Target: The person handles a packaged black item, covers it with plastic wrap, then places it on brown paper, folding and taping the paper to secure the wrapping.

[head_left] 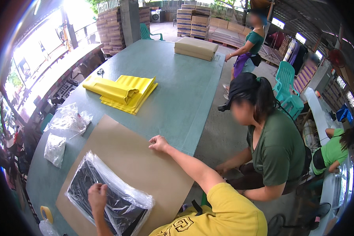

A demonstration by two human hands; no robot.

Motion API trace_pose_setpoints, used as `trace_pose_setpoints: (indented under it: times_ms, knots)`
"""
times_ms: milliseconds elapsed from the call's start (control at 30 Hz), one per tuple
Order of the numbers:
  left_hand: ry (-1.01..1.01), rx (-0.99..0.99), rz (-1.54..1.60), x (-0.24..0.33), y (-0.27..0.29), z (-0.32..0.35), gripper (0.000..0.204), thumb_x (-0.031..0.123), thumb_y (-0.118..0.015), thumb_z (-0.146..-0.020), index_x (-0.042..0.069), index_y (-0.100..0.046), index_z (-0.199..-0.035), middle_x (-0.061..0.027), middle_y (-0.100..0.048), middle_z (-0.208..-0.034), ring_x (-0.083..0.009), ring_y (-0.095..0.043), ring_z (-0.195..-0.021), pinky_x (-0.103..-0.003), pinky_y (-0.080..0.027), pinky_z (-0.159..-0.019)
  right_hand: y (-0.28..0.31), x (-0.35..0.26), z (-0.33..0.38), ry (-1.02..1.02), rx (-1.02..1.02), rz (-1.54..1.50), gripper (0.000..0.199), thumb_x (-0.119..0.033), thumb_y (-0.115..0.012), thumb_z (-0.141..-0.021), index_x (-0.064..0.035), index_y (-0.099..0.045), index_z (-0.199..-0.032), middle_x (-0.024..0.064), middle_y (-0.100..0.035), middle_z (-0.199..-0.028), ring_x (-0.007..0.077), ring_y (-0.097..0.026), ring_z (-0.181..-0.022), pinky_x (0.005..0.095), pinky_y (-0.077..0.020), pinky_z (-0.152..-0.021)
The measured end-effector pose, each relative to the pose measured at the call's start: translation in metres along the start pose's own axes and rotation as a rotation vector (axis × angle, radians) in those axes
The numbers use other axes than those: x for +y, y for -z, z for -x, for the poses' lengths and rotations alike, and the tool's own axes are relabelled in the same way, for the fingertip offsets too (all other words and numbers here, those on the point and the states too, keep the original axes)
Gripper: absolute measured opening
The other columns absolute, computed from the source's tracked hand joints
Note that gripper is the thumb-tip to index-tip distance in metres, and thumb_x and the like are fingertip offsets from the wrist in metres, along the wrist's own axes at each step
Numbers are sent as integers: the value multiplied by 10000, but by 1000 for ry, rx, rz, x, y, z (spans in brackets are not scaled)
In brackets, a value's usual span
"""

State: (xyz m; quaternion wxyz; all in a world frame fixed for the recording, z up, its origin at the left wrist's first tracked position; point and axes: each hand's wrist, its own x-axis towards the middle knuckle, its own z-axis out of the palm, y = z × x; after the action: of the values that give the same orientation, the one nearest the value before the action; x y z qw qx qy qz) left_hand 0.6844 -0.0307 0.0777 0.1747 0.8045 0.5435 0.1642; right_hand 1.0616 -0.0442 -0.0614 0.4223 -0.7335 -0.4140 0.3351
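Observation:
A large sheet of brown paper lies on the grey-green table. On its near left part rests a clear plastic bag with dark folded cloth inside. My left hand presses down on that bag with curled fingers. My right hand rests knuckles-down on the far right edge of the brown paper, holding nothing that I can see. My yellow sleeve shows at the bottom.
A stack of yellow bags lies mid-table, a brown-wrapped parcel at the far end, scissors at the left edge, crumpled clear bags and a tape roll near left. A person in green sits to my right.

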Motion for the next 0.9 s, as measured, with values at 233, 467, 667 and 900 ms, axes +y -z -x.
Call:
trace_pose_setpoints:
  times_ms: [233,467,667,900]
  knots:
    - [-592,-575,-95,198,-43,-22,719,312,-617,-804,149,-251,-1401,-198,-635,-840,-375,-611,-806,-436,-483,-700,8,6,14,-74,-159,-198,430,-217,-616,-809,-10,-534,-1177,122,-627,-1060,198,-599,-944,316,-456,-873]
    - [-824,-391,-203,406,-62,-83,780,241,-575,-796,81,-153,-1431,-141,-608,-670,-320,-613,-639,-418,-470,-557,-5,-1,7,7,-136,-47,476,-279,-559,-886,-49,-400,-1271,76,-449,-1231,163,-405,-1118,305,-318,-964]
    - [-668,-506,-94,317,-41,-80,772,237,-577,-789,143,-171,-1438,-168,-625,-772,-333,-615,-739,-419,-473,-646,-3,51,-22,360,-14,-98,463,-291,-630,-821,-48,-517,-1199,89,-531,-1202,142,-479,-1085,313,-378,-941]
    - [255,156,-24,-121,37,-9,653,402,-631,-790,-8,-450,-1266,-239,-555,-1092,-314,-554,-1010,-394,-435,-866,34,-41,2,-130,-396,158,342,-343,-678,-765,-10,-651,-842,10,-598,-724,102,-532,-621,283,-435,-554]
